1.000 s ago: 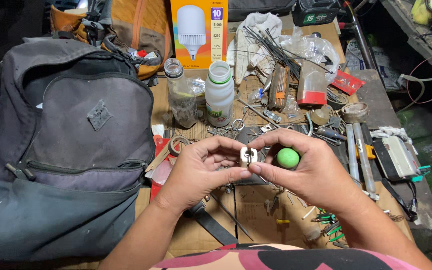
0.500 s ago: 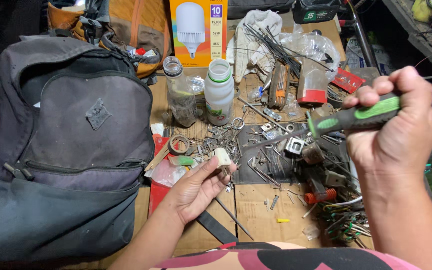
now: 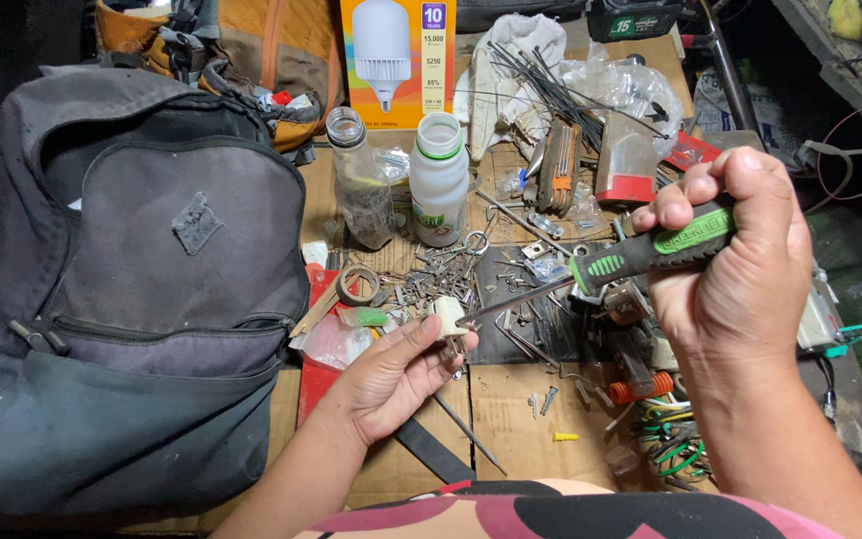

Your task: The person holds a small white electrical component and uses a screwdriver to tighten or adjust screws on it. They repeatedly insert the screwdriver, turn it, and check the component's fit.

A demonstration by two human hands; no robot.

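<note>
Holding a small white plastic electrical plug (image 3: 448, 317) between thumb and fingertips, the left hand (image 3: 391, 374) keeps it just above the middle of the cluttered cardboard-covered workbench (image 3: 511, 399). The right hand (image 3: 735, 269) is closed tightly around the green-and-black rubber handle of a screwdriver (image 3: 650, 250), whose thin metal shaft slants down and left until its tip meets the plug's face. Doing this well probably means holding the plug steady, keeping the blade square to the screw, and pressing lightly while turning; whether the tip actually sits in a slot is too small to tell. One large grey fabric backpack (image 3: 142, 279) fills the bench's left side. Two bottles stand near the far edge: one clear plastic bottle (image 3: 359, 180) and one white plastic bottle with a green band (image 3: 439, 180). One orange bulb carton (image 3: 398, 60) stands behind them. One roll of tape (image 3: 356, 284) lies beside loose screws, too many to count.
</note>
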